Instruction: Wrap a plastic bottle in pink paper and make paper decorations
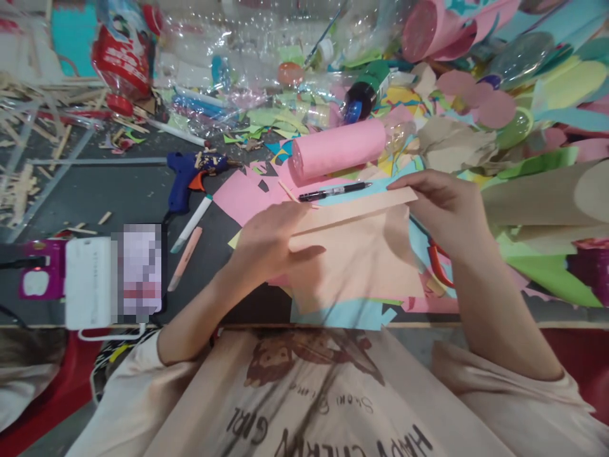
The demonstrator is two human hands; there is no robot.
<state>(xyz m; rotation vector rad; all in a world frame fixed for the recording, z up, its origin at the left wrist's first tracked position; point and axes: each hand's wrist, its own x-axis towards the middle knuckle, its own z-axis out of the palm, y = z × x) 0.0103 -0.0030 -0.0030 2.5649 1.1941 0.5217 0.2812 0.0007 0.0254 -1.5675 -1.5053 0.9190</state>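
Note:
A strip of peach paper [354, 211] stretches between my two hands, over a larger peach sheet [356, 260]. My left hand [271, 238] is at the strip's left end, its thumb below and its fingers behind. My right hand [445, 203] pinches the right end between thumb and fingers. Just beyond the strip lies a black pen [335, 192] on pink and blue paper. Red-handled scissors [438, 263] lie partly hidden by my right forearm. Behind the pen rests a pink paper-covered roll [339, 149].
A blue glue gun [183, 181], two markers [191, 223], a phone [141, 270] and a white power bank [88, 282] lie to the left. Plastic bottles [122, 60], wooden sticks [21, 190] and paper scraps crowd the back. Brown and green paper [537, 197] covers the right.

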